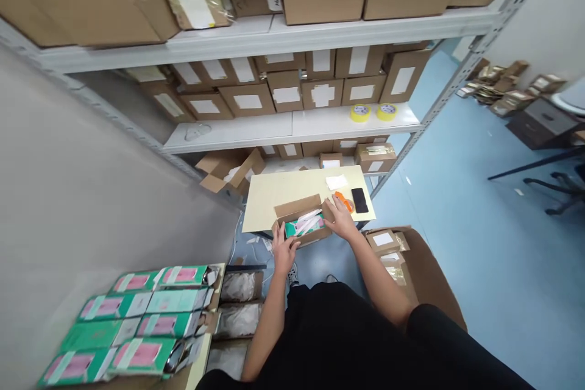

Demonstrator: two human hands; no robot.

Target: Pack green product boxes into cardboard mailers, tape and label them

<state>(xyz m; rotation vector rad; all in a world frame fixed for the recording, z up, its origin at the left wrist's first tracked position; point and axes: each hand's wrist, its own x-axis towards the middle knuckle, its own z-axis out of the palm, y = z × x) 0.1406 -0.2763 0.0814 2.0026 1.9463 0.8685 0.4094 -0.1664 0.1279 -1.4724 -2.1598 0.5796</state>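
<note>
An open cardboard box [298, 206] lies at the near edge of a small cream table [269, 192]. Inside it are a green-and-pink package [291, 229] and white paper strips [309, 219] on top. My left hand [283, 248] grips the box's near left corner, fingers bent over the edge. At the opposite end my right hand [339, 219] holds the right side and flap, with its fingertips close to an orange tape dispenser [343, 200]. The undersides of both hands are hidden.
A black phone [359, 200] and white paper [336, 182] lie on the table. Shelves [256, 131] of cartons rise behind, with yellow tape rolls [361, 113]. Green-and-pink packages [159, 311] stand lower left. A large carton [429, 274] holding smaller boxes stands right.
</note>
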